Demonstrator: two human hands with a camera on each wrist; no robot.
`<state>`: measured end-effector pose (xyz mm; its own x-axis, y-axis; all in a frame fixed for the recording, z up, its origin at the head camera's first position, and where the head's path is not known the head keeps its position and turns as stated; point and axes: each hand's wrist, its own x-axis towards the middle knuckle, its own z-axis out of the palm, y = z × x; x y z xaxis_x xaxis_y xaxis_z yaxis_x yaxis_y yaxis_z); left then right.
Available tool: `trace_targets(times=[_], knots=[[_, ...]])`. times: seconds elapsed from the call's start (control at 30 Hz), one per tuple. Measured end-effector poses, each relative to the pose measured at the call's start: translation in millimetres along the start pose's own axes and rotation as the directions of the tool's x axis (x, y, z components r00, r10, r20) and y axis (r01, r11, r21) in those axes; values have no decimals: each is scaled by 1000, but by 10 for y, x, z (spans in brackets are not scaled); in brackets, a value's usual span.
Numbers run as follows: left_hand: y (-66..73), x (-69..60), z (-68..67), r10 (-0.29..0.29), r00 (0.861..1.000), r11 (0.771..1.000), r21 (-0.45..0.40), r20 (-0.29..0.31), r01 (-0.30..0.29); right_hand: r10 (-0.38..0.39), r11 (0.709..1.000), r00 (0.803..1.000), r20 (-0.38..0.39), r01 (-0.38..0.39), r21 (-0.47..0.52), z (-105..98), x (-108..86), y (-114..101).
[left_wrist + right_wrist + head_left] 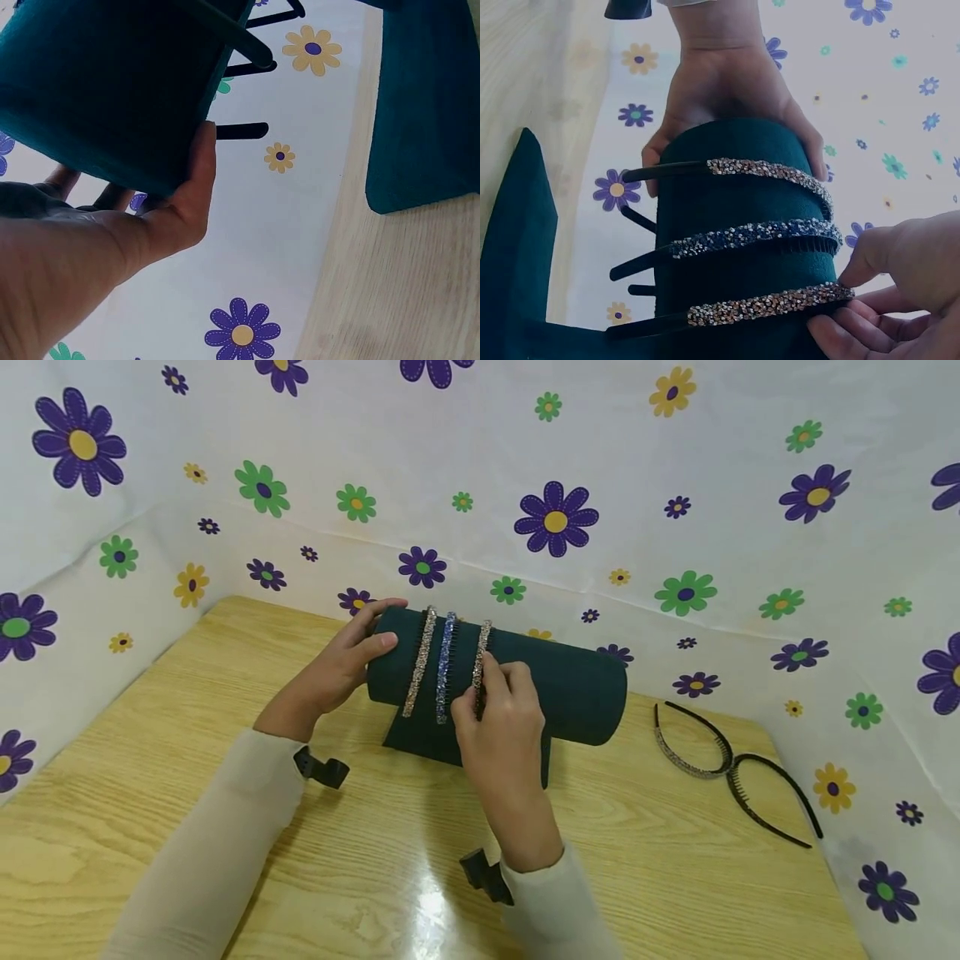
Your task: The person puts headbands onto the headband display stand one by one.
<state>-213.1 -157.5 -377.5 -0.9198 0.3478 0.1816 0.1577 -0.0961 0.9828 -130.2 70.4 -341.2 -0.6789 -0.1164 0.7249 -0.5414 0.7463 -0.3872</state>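
Rose-silver glitter headband (483, 635) is sitting right at the fingertips of the right hand (504, 718), lying over a dark teal padded roll (573, 685). Count: five headbands total. Three are straddling the roll: this one, a blue glitter one (446, 670) just left of the right fingers, and a pale glitter one (420, 664) further left, between the blue one and the left thumb. Two are lying on the wood table (360, 893), well right of the right fingers and touching each other: one glittered band (678, 762), one showing black (799, 792). One roll, one base (427, 746), the base standing below the fingers of both hands.

Right fingers: nearly closed, pinching the rose-silver band, thumb on one face and fingertips against the other. Left hand (347, 664): spread wide, gripping the roll's left end, thumb pressing the near side, other fingers reaching round the far side. Black band tips are sticking out past the roll near the left thumb. Flowered sheet (480, 452) is hanging beyond all the fingers.
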Motion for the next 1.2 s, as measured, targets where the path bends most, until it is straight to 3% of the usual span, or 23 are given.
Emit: trace_targets(times=[0.23,0.4,0.63,0.8,0.87,0.97,1.03,1.2], knots=[[-1,-57,-25,-1,1000,1000,10,-20,1,-8,998,998,65,12,-61,-104,28,-9],[2,-106,-46,-4,1000,1000,10,-30,4,41,999,997,67,-39,-21,-331,94,93],[-13,-153,-63,-4,1000,1000,-12,-28,4,116,993,993,-4,-115,31,-731,169,549],[-60,-145,-59,2,1000,1000,-21,-26,-2,151,987,988,-34,-152,-44,-978,152,931],[-74,-150,-55,0,1000,1000,-23,-28,-1,200,976,979,-34,-202,-79,-1062,129,1073],[-92,-154,-43,-8,999,1000,-17,-32,8,288,950,957,-38,-291,-113,-1178,76,1312],[-93,-152,-29,-13,999,1000,-11,-31,13,366,920,930,-39,-368,-136,-1263,28,1474],[-82,-120,4,-22,999,1000,12,-28,23,579,794,815,-22,-570,-212,-1445,-115,1839]])
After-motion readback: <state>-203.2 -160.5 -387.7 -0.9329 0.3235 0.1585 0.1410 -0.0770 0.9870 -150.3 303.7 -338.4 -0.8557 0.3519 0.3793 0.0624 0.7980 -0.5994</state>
